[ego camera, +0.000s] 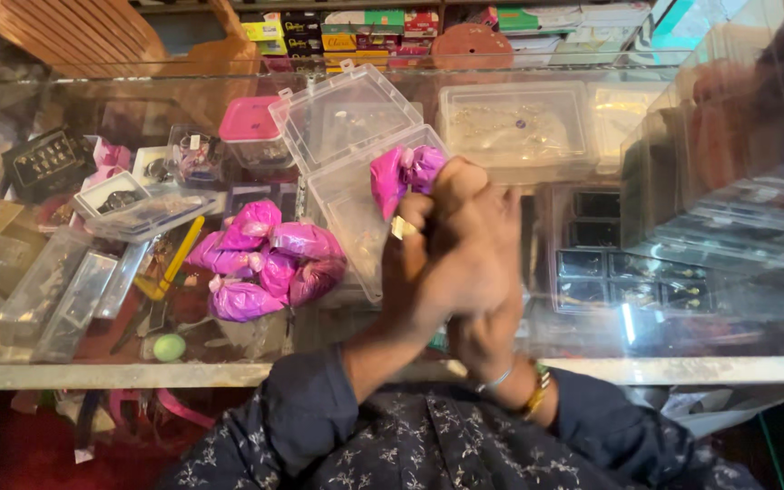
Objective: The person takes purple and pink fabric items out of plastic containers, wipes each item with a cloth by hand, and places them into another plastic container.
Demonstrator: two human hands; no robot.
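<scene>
My left hand (413, 265) and my right hand (490, 238) are pressed together over the middle of a glass counter (138, 374). Both grip a small magenta plastic pouch (401, 172) that sticks out at the upper left of my fingers. My left hand wears a ring and my right wrist wears bangles. The pouch hangs just above an open clear plastic box (342, 122) with its hinged lid raised. Several more magenta pouches (269, 259) lie in a heap to the left of my hands.
A pink-lidded tub (251, 122) and small clear cases crowd the counter's left side, with a yellow-handled tool (171, 265) and a green ball (169, 347). A shut clear box of jewellery (514, 122) sits behind. A tall stack of clear boxes (728, 154) rises at right.
</scene>
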